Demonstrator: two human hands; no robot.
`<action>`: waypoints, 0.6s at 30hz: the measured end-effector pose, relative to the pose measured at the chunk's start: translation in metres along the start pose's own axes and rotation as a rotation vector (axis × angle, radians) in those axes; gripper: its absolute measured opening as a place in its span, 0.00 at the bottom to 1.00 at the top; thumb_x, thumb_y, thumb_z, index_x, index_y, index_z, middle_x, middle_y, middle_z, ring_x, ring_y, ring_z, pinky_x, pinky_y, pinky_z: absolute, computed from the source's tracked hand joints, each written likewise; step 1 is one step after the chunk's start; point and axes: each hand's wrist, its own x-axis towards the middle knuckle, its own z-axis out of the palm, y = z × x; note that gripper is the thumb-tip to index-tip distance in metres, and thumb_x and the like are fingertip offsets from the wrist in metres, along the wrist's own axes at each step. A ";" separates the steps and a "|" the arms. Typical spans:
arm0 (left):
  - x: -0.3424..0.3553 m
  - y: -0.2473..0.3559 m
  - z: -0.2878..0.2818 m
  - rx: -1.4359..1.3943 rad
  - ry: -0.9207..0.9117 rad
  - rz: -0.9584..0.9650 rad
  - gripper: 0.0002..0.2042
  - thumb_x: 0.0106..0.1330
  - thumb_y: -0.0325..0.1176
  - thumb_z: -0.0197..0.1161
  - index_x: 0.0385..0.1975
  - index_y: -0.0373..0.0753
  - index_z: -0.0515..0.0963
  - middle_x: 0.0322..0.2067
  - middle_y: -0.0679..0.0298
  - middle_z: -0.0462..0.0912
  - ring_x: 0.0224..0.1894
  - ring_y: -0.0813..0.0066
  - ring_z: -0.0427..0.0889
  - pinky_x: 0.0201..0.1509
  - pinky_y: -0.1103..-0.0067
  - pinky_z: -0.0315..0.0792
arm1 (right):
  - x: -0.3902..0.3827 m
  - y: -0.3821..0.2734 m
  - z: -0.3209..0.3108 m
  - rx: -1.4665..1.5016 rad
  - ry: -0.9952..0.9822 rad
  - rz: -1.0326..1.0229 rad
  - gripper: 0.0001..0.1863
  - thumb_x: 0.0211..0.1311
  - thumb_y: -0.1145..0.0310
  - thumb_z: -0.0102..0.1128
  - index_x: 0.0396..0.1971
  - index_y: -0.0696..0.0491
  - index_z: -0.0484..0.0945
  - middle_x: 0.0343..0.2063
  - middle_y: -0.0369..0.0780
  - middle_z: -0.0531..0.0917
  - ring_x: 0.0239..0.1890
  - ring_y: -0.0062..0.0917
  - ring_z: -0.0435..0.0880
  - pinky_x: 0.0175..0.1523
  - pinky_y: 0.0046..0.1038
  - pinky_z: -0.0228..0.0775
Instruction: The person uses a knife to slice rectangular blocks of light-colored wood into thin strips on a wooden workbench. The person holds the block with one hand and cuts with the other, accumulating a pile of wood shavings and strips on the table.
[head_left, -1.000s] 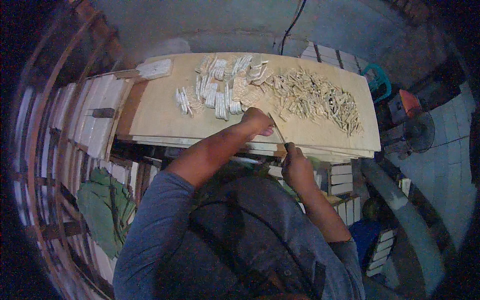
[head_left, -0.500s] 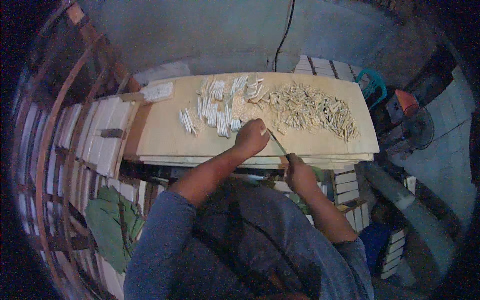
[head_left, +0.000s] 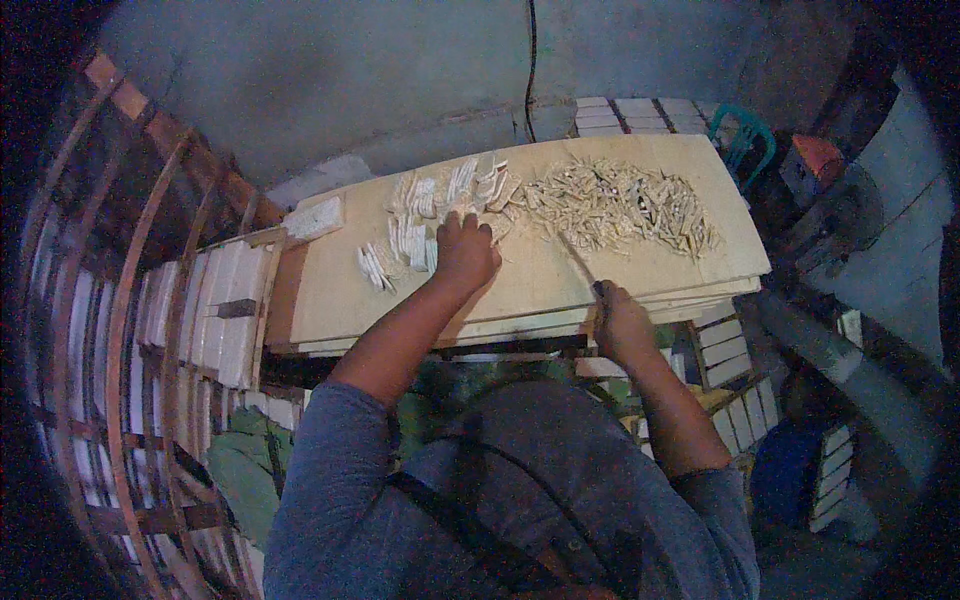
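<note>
My left hand (head_left: pixel 465 250) presses flat, fingers spread, on the white strips (head_left: pixel 420 225) at the middle of the desk (head_left: pixel 520 290). My right hand (head_left: pixel 620 320) is clamped around a knife (head_left: pixel 580 265) at the desk's near edge.

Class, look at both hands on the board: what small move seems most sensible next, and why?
Probably bring the knife in the right hand toward the pale strips under the left hand. The blade lies on bare board, apart from them.
</note>
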 end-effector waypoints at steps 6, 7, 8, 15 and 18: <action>0.003 0.012 0.011 -0.030 -0.113 -0.089 0.22 0.63 0.41 0.70 0.52 0.33 0.80 0.57 0.47 0.77 0.56 0.34 0.80 0.59 0.47 0.77 | -0.004 0.009 -0.005 0.087 0.020 -0.002 0.14 0.72 0.67 0.56 0.52 0.57 0.78 0.42 0.58 0.85 0.45 0.58 0.85 0.49 0.54 0.77; 0.004 0.013 0.013 -0.066 -0.136 -0.091 0.22 0.64 0.41 0.70 0.53 0.33 0.80 0.56 0.47 0.77 0.56 0.33 0.80 0.59 0.46 0.77 | -0.004 0.011 -0.003 0.095 0.023 -0.009 0.15 0.72 0.66 0.56 0.53 0.57 0.78 0.42 0.58 0.85 0.45 0.58 0.85 0.49 0.54 0.77; 0.008 0.007 0.017 -0.084 -0.146 -0.054 0.23 0.64 0.41 0.70 0.54 0.34 0.79 0.56 0.46 0.77 0.55 0.33 0.81 0.57 0.47 0.78 | -0.005 0.012 0.001 0.106 0.025 -0.015 0.15 0.73 0.66 0.57 0.53 0.56 0.78 0.42 0.58 0.85 0.45 0.58 0.85 0.49 0.53 0.77; 0.006 0.014 0.018 0.053 -0.028 0.038 0.17 0.66 0.32 0.65 0.52 0.32 0.77 0.48 0.41 0.80 0.41 0.38 0.88 0.43 0.54 0.86 | -0.006 0.020 0.001 0.173 0.093 -0.102 0.15 0.72 0.66 0.58 0.53 0.55 0.78 0.42 0.58 0.85 0.47 0.59 0.84 0.50 0.52 0.77; -0.001 0.019 0.031 0.261 0.118 0.113 0.14 0.66 0.29 0.63 0.49 0.32 0.79 0.46 0.40 0.83 0.38 0.42 0.89 0.43 0.54 0.86 | 0.002 0.016 0.002 0.118 -0.052 0.057 0.15 0.70 0.67 0.58 0.53 0.55 0.78 0.43 0.58 0.85 0.47 0.59 0.84 0.51 0.52 0.77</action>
